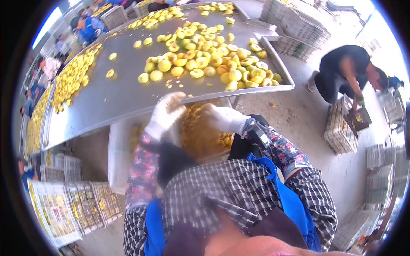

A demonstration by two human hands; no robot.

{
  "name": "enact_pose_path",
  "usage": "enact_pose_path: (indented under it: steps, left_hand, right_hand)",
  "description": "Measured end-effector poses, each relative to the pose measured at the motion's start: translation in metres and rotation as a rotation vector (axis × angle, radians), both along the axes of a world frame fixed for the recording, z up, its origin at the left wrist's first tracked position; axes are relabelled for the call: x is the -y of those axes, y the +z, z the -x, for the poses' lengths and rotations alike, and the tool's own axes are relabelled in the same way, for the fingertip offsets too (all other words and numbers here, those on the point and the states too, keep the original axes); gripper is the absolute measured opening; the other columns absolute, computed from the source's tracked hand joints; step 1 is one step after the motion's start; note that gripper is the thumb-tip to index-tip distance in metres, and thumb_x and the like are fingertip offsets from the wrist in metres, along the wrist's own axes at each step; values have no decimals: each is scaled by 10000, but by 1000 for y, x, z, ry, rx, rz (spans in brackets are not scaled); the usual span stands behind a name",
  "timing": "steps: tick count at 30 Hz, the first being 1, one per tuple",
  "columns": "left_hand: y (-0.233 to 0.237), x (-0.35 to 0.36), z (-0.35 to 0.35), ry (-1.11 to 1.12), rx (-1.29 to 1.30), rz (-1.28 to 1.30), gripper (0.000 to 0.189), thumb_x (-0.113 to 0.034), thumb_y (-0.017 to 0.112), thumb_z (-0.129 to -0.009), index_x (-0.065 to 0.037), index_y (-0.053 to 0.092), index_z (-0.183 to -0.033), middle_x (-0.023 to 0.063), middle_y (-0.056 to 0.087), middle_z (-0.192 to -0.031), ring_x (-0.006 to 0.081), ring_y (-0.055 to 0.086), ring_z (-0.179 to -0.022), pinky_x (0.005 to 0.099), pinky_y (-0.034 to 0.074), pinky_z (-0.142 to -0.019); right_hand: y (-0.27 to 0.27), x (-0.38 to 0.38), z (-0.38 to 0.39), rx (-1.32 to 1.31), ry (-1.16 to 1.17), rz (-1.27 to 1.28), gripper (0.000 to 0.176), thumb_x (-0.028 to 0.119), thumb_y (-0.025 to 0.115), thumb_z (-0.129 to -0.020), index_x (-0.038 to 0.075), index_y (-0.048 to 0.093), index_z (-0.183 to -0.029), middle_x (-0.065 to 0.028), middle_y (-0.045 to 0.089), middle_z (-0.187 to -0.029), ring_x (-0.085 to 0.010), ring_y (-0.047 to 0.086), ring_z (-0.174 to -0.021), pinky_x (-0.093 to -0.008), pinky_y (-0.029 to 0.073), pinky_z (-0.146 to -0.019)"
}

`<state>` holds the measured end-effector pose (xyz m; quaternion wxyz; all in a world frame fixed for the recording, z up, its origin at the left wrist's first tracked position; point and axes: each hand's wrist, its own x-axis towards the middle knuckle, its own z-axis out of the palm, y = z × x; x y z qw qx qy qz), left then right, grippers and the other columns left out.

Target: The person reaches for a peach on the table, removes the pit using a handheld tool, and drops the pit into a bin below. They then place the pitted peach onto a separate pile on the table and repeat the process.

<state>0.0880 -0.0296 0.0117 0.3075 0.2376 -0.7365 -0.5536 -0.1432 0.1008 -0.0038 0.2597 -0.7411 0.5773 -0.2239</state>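
My left hand (170, 110), in a white glove, is just below the near edge of the steel table (128, 96). Its fingers are curled in, and what they hold, if anything, is hidden. To its right is my right hand (222, 118), also white-gloved, its fingertips smeared by motion. Both hands hover over a container of brownish-orange pieces (194, 132), blurred, in front of my lap. On the table beyond them lies a heap of yellow peaches (200, 59), many cut into halves. A few small bits (177, 83) lie near the table edge.
More peach halves (74, 81) line the table's left side. Crates of fruit (87, 207) stand at lower left. At right a person (346, 70) bends over a plastic crate (340, 128). Stacked crates (303, 32) stand behind; other people work at far left.
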Motion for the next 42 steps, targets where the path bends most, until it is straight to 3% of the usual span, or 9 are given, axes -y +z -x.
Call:
enact_pose_path:
  steps: [2,14,16,19,23,33,35,40,42]
  left_hand:
    - [7,-24,23,-148,74,283,341,28,673,-825,-17,609,-1157,54,592,-1181,142,554,-1112,296,454,-960]
    - [-15,-37,48,-147,75,-259,399,-67,669,-854,-2,561,-1232,91,636,-1160,161,589,-1085,296,461,-928]
    - [-14,-34,52,-98,162,199,560,19,703,-805,27,473,-1316,77,606,-1136,137,565,-1074,280,436,-976]
    - [-42,-23,57,-147,63,-263,681,101,633,-784,-1,377,-1407,57,584,-1084,133,560,-1013,272,442,-942]
    - [-7,-22,49,-161,273,23,538,39,641,-842,0,455,-1345,52,597,-1092,129,570,-997,254,469,-904]
    - [-41,124,-47,383,35,201,317,-45,629,-909,-10,558,-1217,15,611,-1086,85,563,-964,234,467,-883]
    - [-54,160,-69,460,78,143,325,-30,618,-912,0,546,-1227,17,602,-1113,113,571,-1029,251,458,-942]
    - [-35,233,-89,546,173,-158,341,-80,628,-920,-32,552,-1249,-3,618,-1092,24,522,-774,165,390,-589]
    - [-43,279,-92,569,149,-241,426,-97,632,-920,-28,498,-1319,43,555,-1268,112,568,-1079,187,444,-738]
  right_hand:
    - [11,1,-2,36,0,-31,459,242,571,-903,-1,386,-1246,-241,649,-1015,-412,621,-973,-467,495,-827]
    - [-5,3,24,249,-17,-71,411,300,607,-894,12,538,-1180,-252,637,-1058,-402,611,-1016,-456,485,-850]
    - [-12,10,34,223,37,-15,407,302,610,-894,25,549,-1186,-243,635,-1083,-393,609,-1031,-448,483,-871]
    - [9,5,37,179,73,35,434,313,632,-884,57,555,-1225,-219,629,-1130,-367,599,-1073,-424,469,-928]
    - [60,4,77,26,-248,-117,470,308,645,-865,76,546,-1261,-209,629,-1145,-345,593,-1100,-420,465,-936]
    - [-5,34,290,-409,-1066,-193,505,352,555,-862,126,533,-1313,-189,576,-1274,-327,517,-1217,-387,422,-1018]
    - [-18,41,289,-422,-1050,-109,467,373,542,-855,100,582,-1231,-201,628,-1176,-377,588,-1103,-426,470,-960]
    - [-52,76,289,-262,-959,26,450,378,571,-852,51,587,-1162,-228,645,-1095,-385,619,-1005,-438,493,-887]
    - [-26,87,256,-83,-920,-20,456,323,569,-863,29,556,-1211,-240,638,-1097,-381,605,-1044,-421,477,-904]
